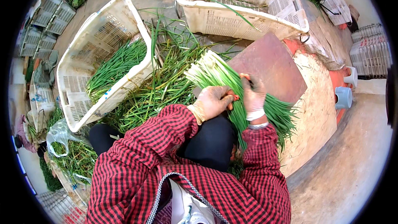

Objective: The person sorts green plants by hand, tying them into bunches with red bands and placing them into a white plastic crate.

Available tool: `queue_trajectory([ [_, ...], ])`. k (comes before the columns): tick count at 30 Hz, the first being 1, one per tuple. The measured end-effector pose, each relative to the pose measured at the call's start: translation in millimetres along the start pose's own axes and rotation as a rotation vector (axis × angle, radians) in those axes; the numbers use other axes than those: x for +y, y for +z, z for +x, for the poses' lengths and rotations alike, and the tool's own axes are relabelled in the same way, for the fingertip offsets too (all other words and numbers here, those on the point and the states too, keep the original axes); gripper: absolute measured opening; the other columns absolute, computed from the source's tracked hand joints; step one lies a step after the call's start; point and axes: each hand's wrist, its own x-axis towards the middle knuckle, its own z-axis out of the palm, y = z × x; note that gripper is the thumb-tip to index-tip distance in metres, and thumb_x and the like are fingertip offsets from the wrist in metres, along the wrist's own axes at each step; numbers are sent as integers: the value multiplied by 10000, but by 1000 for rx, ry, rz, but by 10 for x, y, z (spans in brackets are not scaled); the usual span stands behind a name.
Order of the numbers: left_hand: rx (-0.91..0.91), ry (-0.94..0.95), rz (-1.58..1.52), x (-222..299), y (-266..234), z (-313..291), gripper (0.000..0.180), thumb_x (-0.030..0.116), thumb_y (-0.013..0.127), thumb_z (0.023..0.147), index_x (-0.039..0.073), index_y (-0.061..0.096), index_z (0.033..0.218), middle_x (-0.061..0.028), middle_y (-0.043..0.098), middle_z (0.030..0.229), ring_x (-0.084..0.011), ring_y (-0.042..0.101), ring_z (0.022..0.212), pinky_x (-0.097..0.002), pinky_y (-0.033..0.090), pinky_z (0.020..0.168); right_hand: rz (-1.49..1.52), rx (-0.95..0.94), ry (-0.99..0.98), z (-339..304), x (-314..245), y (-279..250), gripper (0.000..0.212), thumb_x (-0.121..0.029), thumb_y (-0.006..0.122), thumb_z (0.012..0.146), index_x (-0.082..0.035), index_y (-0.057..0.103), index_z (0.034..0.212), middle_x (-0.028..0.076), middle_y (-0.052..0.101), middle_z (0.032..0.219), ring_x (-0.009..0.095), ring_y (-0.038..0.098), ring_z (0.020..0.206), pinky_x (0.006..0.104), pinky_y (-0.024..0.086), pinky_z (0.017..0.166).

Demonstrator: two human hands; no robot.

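Note:
A thick bunch of garlic chives, pale stems at the upper left and green leaves fanning to the lower right, lies across the near edge of a reddish-brown board. My left hand, in a thin pale glove, is closed against the bunch's left side, with orange-red showing at its fingertips. On the other side, my right hand curls over the stalks, fingers bent together and a touch of orange at the tips. Whatever is pinched in the right fingers cannot be made out. Both hands are close together, midway along the bunch.
Left stands a white crate with green chives inside; another white crate is beyond. Loose leaves and trimmings cover the floor between them. A plastic bag lies lower left. Blue-grey cups sit at right.

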Motion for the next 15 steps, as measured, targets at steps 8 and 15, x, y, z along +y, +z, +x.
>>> queue_trajectory([
  [8,-78,11,-83,22,35,13,150,85,554,889,-37,626,936,-51,646,702,-75,578,636,-224,472,594,-185,-13,-254,-239,-44,-96,330,114,613,713,-95,627,968,69,642,918,218,617,757,283,503,670],
  [15,-18,-138,-261,77,41,132,176,112,567,878,-53,619,910,-87,648,683,-107,601,586,-232,503,563,-352,-34,-353,-172,-85,-115,338,46,627,672,-108,615,972,78,642,977,274,639,835,348,517,710],
])
